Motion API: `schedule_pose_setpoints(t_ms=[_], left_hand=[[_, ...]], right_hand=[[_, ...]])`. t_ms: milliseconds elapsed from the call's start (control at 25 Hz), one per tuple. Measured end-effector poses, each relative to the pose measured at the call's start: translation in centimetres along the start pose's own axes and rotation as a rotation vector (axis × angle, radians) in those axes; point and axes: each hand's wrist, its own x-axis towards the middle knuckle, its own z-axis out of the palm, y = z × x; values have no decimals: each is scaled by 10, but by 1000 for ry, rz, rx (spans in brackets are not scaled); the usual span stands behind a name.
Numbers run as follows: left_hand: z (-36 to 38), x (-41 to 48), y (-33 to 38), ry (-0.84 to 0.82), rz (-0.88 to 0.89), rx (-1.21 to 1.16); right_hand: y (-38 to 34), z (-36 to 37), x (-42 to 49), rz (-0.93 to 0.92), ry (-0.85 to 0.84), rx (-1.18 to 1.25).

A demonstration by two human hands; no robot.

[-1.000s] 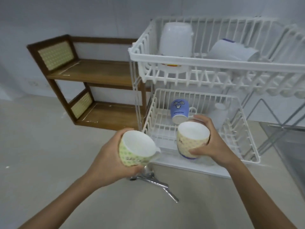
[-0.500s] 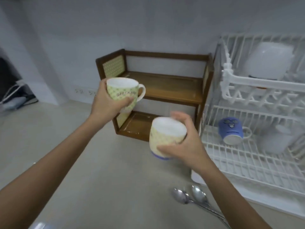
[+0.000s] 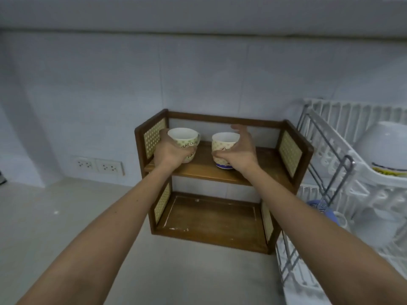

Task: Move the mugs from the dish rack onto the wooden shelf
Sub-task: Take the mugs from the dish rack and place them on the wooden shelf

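The two-tier wooden shelf [image 3: 222, 172] stands against the wall in the middle of the view. My left hand [image 3: 169, 151] grips a green-patterned mug [image 3: 184, 137] at the left end of the upper board. My right hand [image 3: 241, 148] wraps around a yellow mug with a blue base [image 3: 223, 143] that rests on the upper board near its middle. Both mugs are upright. The white dish rack [image 3: 361, 172] fills the right edge; a blue mug [image 3: 320, 209] lies on its lower tier, partly hidden by my right forearm.
A white bowl-like vessel [image 3: 385, 146] sits upside down on the rack's upper tier. The shelf's lower board [image 3: 211, 219] holds nothing. Wall sockets [image 3: 99, 166] are left of the shelf. The pale counter [image 3: 66, 227] stretches to the left and front.
Both hands have carried their mugs up and forward from in front of the shelf onto its upper board. The view has swung left, away from the rack.
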Motion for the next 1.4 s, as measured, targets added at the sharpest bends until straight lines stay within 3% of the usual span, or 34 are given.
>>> schedule_pose_setpoints(t_ms=[360, 600, 840, 1000, 1080, 1200, 1280, 1400], left_hand=[[9, 10, -16, -12, 31, -44], [-2, -11, 10, -4, 122, 35], [-24, -80, 123, 132, 614, -102], [-24, -137, 209, -35, 1101, -168], [-9, -157, 248, -78, 1408, -1], [32, -177, 302, -163, 1576, 735], [68, -192, 324, -219, 1627, 1262], [112, -208, 335, -194, 1732, 1799]], right_hand=[[13, 15, 9, -16, -9, -52], [-31, -24, -11, 28, -159, -136], [-98, -170, -70, -285, 15, -299], [-76, -297, -65, -77, 127, -574], [-42, -348, -46, 115, 44, -778], [14, -384, -26, 391, -262, -1026], [43, -390, -20, 437, -394, -1078], [64, -388, -14, 379, -376, -1071]])
